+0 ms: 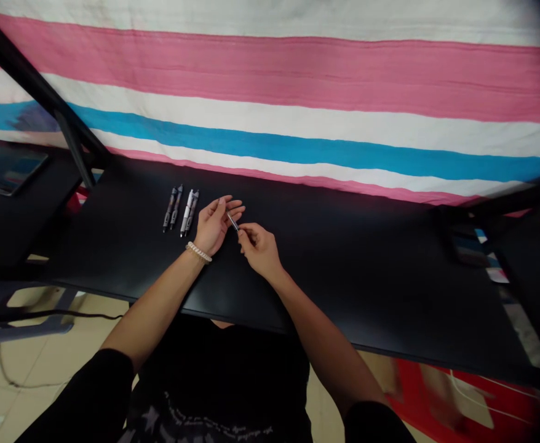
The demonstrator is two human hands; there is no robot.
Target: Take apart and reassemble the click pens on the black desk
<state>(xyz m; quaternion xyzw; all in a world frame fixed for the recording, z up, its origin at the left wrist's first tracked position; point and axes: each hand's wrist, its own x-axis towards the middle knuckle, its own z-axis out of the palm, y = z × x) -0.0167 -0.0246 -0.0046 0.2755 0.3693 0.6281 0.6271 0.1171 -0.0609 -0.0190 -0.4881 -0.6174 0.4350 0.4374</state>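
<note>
My right hand [259,247] pinches a slim, pen-like rod [233,222] with a light, shiny front part; its rear end is hidden in the fingers. The rod points up and left, towards my left hand [214,223]. That hand is turned palm up with its fingers stretched out and the thumb over the palm; whether the rod's tip touches it I cannot tell. Left of it several pens lie side by side on the black table [344,264]. Among them are a white pen [187,213], a dark pen [192,212] beside it, and another dark pen [176,207] farther left.
A striped pink, white and blue cloth [297,74] hangs behind the table. Black frame bars [30,74] slope down at the left. Below the table's front edge are a red stool [408,394] at the right and a grey stool [25,332] with a cable at the left.
</note>
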